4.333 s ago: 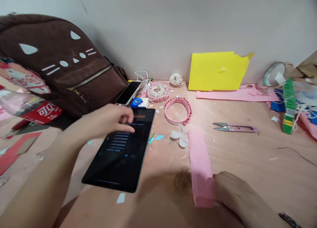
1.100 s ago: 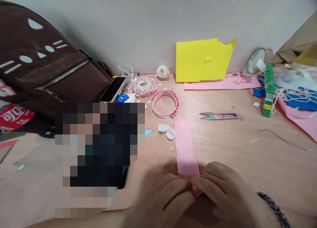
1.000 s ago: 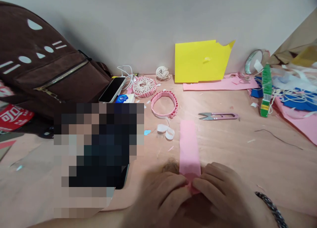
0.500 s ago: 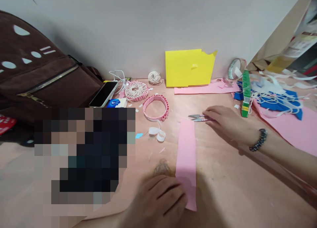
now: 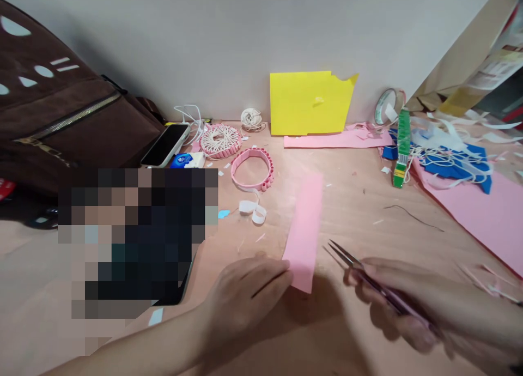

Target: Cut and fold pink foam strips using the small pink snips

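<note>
My left hand [image 5: 255,286] grips the lower left edge of a pink strip [image 5: 304,229], whose upper end is blurred. My right hand [image 5: 392,299] is closed around scissors [image 5: 347,254] to the right of the strip. The blades point up and left and do not touch the strip. Beyond the strip to the left lies a pink ring [image 5: 235,174] with small rolls along its right side, and a curled white ribbon [image 5: 253,211] trails below it.
A brown backpack [image 5: 81,141], a phone [image 5: 165,145] and a blurred-out screen area stand left. At the back are a yellow sheet [image 5: 310,106] and a string ball [image 5: 251,119]. Tape [image 5: 384,106], a green box [image 5: 402,147] and blue scraps [image 5: 453,166] lie right.
My right hand has come down and nearer with the scissors, which have left the strip's top end. My left hand and the strip have moved up, away from me. The view has shifted slightly.
</note>
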Demonstrator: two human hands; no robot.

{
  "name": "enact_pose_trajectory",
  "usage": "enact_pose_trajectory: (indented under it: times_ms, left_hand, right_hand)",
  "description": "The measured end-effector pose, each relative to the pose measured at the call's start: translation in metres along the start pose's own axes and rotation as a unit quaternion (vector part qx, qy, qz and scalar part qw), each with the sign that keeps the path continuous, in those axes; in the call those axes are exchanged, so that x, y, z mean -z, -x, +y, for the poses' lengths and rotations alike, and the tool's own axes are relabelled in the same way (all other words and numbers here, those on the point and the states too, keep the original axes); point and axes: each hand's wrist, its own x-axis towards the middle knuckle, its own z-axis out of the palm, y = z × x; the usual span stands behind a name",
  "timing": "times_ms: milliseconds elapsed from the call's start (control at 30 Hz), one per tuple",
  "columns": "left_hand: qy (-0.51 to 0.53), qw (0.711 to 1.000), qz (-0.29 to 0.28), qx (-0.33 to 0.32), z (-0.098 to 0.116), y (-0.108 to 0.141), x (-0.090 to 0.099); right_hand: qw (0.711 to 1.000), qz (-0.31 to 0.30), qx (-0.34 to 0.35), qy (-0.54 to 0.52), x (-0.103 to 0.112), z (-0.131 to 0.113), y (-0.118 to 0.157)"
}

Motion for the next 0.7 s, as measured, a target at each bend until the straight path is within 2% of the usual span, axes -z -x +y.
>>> enact_pose_trajectory:
  times_ms: [67, 100, 167, 267, 300, 400, 533, 600, 700]
  left_hand:
    - [0.071, 0.994, -0.008, 0.085, 0.003, -0.003, -0.001]
    - [0.093, 0.990, 0.001, 0.102, 0.004, -0.004, -0.002]
    - [0.114, 0.988, 0.059, 0.086, 0.005, -0.009, -0.004]
    - [0.136, 0.975, 0.176, 0.016, 0.005, -0.018, -0.006]
    - [0.146, 0.968, 0.204, 0.012, 0.004, -0.021, -0.007]
    - [0.191, 0.943, 0.259, 0.082, 0.002, -0.029, -0.008]
    - [0.307, 0.902, 0.248, 0.176, 0.000, -0.033, -0.011]
    - [0.360, 0.885, 0.223, 0.191, 0.001, -0.034, -0.013]
    - [0.401, 0.876, 0.181, 0.197, 0.002, -0.034, -0.015]
  right_hand:
    - [0.993, -0.050, -0.080, -0.066, -0.015, 0.003, 0.009]
    - [0.987, -0.067, -0.111, -0.100, -0.021, 0.002, 0.011]
    - [0.974, -0.076, -0.136, -0.162, -0.030, 0.000, 0.013]
    - [0.973, -0.060, -0.115, -0.190, -0.039, 0.000, 0.010]
    - [0.976, -0.057, -0.106, -0.182, -0.041, 0.001, 0.009]
    - [0.983, -0.067, -0.094, -0.142, -0.047, 0.003, 0.006]
    - [0.990, -0.121, -0.016, -0.071, -0.050, -0.004, -0.001]
    - [0.988, -0.137, 0.027, -0.059, -0.052, -0.008, -0.008]
    - [0.984, -0.133, 0.077, -0.087, -0.057, -0.014, -0.021]
